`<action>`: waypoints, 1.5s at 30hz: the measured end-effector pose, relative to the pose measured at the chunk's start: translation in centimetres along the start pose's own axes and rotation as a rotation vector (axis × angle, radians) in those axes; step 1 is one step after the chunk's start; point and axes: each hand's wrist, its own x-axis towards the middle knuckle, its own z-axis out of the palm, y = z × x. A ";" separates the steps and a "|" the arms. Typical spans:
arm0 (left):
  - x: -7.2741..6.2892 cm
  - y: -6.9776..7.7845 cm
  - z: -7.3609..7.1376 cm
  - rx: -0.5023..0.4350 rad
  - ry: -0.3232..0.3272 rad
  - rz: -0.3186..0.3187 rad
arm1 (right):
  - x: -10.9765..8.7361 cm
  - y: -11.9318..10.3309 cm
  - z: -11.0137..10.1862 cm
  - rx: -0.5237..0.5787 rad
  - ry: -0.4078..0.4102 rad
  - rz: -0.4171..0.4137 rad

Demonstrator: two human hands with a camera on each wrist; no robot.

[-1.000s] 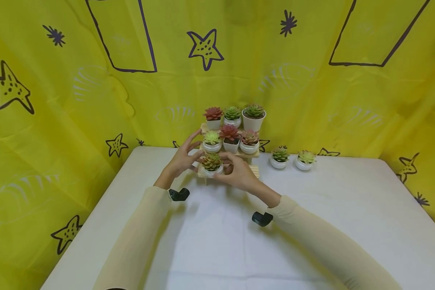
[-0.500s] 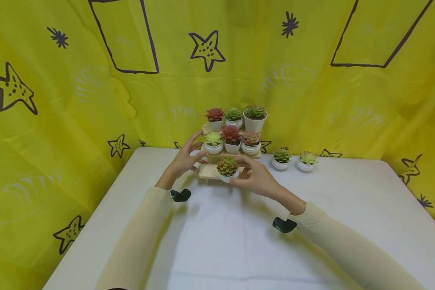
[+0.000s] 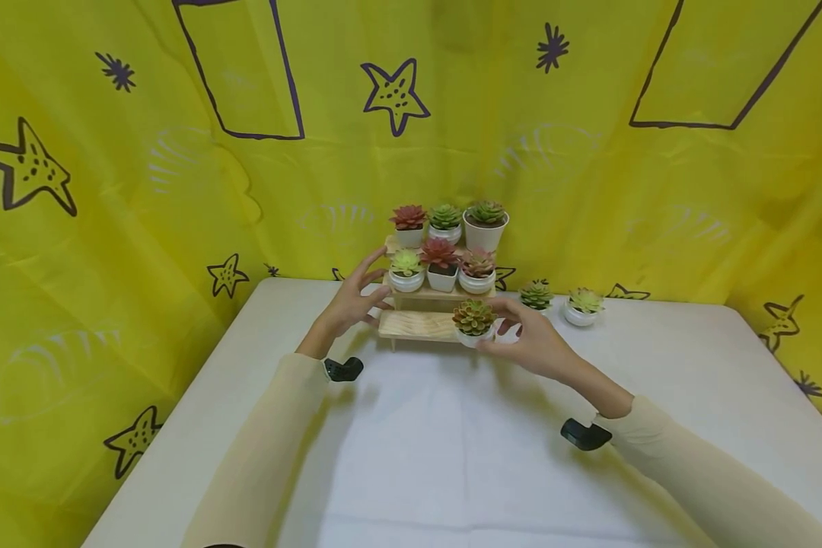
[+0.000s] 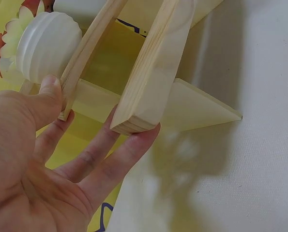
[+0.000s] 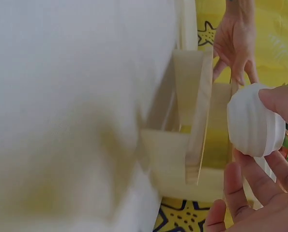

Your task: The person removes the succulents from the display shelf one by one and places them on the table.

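The right hand (image 3: 537, 339) has shifted to the right along the lowest tier of the wooden stand (image 3: 418, 325). The potted succulent (image 3: 475, 318) that it carries covered that tier's left end a second ago; it is now at the right end, and the wood grain it hid is in sight. The right fingers grip the round white pot (image 5: 252, 121) between thumb and fingertips. The left hand (image 3: 348, 304) stays at the stand's left end, fingers spread and loosely bent, tips touching the tier ends. The six plants on the two upper tiers keep their places.

The right hand now covers part of the dark green succulent (image 3: 536, 292) on the desk (image 3: 397, 449); the pale green succulent (image 3: 584, 301) beside it remains in full view. Whether the held pot's base touches the tier cannot be told. In the right wrist view its plant is mostly behind the pot and fingers, cut by the frame edge, and the desk's lower part is blurred. In the left wrist view the upper plants are cut off
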 end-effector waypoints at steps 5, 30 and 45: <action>0.0 -0.1 0.0 -0.002 -0.006 0.005 | -0.8 0.8 -1.4 -0.036 0.020 0.011; -0.1 -0.1 0.3 0.012 0.015 -0.014 | -3.0 4.9 -8.3 -0.111 0.114 0.147; 0.0 -0.1 0.1 0.023 0.018 -0.015 | -3.8 8.7 -12.3 -0.106 0.147 0.292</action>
